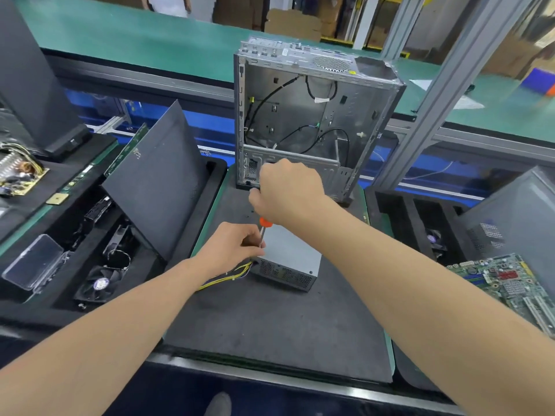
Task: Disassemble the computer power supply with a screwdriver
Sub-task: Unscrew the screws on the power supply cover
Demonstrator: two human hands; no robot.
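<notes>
Dark foam mat [270, 325], matte and flat, open along its near edge; a leaning black side panel [156, 187] borders it on the left, a green motherboard [504, 280] on the right, and an open steel chassis [300, 115] stands upright at the far edge. Grey power supply [288, 253] with perforated sides lies mid-mat (yellow wires [228, 276] trail left). Right hand [288, 190] wraps the orange-collared screwdriver [264, 226], upright over the supply's left corner; left hand [231, 247] pinches its shaft.

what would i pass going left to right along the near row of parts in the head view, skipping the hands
clear case → fan → yellow wires → power supply → motherboard
</notes>
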